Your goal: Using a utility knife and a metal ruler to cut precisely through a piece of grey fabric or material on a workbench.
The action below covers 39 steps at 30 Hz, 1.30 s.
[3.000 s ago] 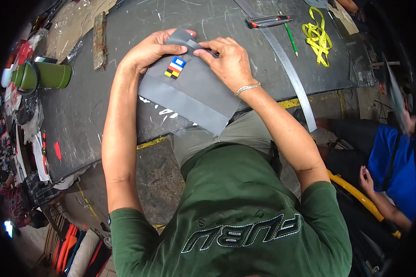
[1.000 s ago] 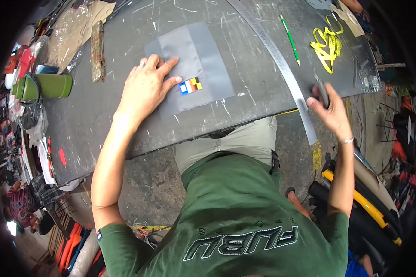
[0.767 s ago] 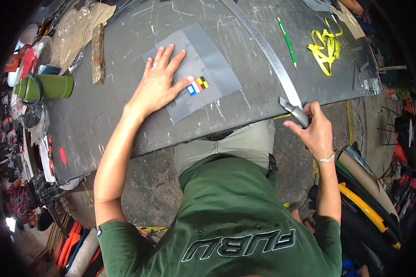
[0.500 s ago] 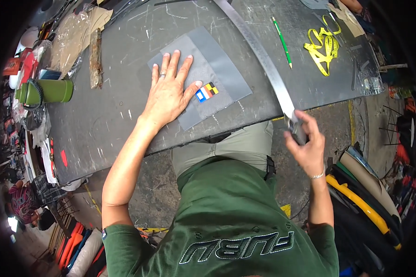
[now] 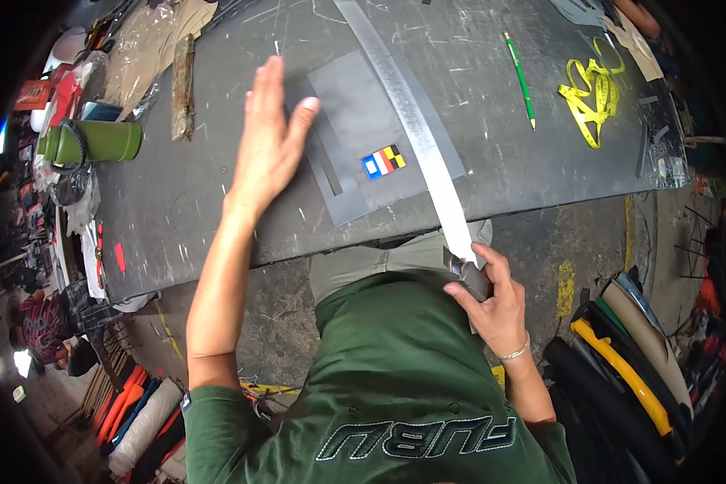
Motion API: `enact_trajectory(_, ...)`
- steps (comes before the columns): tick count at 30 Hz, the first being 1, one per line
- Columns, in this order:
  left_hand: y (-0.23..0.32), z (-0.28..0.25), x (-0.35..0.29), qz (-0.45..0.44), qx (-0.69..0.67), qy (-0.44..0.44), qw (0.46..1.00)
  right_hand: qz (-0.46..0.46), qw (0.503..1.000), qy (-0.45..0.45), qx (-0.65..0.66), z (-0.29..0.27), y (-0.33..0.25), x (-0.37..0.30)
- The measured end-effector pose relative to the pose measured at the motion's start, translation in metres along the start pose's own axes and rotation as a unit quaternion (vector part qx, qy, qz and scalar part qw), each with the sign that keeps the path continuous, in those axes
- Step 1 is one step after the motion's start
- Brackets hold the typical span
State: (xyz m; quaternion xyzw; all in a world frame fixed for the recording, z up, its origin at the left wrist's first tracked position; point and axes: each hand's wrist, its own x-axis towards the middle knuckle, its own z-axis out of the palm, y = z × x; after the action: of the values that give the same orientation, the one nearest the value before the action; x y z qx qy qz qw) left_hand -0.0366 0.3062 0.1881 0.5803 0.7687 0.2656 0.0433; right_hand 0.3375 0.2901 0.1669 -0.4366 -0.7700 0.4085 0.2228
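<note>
A grey fabric piece (image 5: 348, 89) lies on the table with a small colourful flag patch (image 5: 384, 162) near its near edge. My left hand (image 5: 262, 153) is at its left side, fingers stretched and thumb apart, holding nothing. Whether it touches the table I cannot tell. My right hand (image 5: 496, 298) grips the near end of a long metal straightedge (image 5: 415, 121) at the table's front edge. A short dark-grey metallic piece sits there too, partly hidden by the fingers. The straightedge runs away from me across the right part of the fabric.
On the dark worktable (image 5: 194, 218) lie a green pencil (image 5: 521, 81) and a yellow tape measure (image 5: 589, 97) to the right. At the left are a green bottle (image 5: 97, 142) and a wooden stick (image 5: 183, 89). Fabric rolls (image 5: 625, 363) stand at the lower right.
My left hand has come off the fabric and shifted to its left side. My right hand has brought the straightedge leftward, so it now crosses over the fabric.
</note>
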Motion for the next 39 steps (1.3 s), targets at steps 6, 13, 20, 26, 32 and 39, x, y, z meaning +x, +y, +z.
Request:
enact_trajectory(6, 0.022, -0.001, 0.008, 0.087, 0.004, -0.068, 0.994, 0.082, 0.994, -0.036, 0.061, -0.015, 0.001, 0.016)
enact_trajectory(13, 0.016, 0.053, 0.039, 0.133, 0.031, -0.089, 0.987, 0.207, 0.942, -0.052, 0.258, 0.004, -0.002, 0.025)
enact_trajectory(20, 0.015, 0.063, 0.036, 0.13, 0.037, -0.061, 0.989, 0.158, 0.967, -0.047, 0.193, 0.007, 0.015, 0.008)
enact_trajectory(26, 0.013, 0.055, 0.038, 0.135, 0.034, -0.092, 0.986, 0.133, 0.973, -0.057, 0.181, 0.005, 0.01, 0.016)
enact_trajectory(32, 0.014, 0.059, 0.039, 0.159, 0.071, -0.073, 0.982, 0.253, 0.91, -0.103, 0.312, 0.005, 0.007, 0.021)
enact_trajectory(39, 0.019, 0.056, 0.04, 0.108, 0.06, -0.096, 0.988, 0.258, 0.882, -0.121, 0.375, 0.004, 0.005, 0.031)
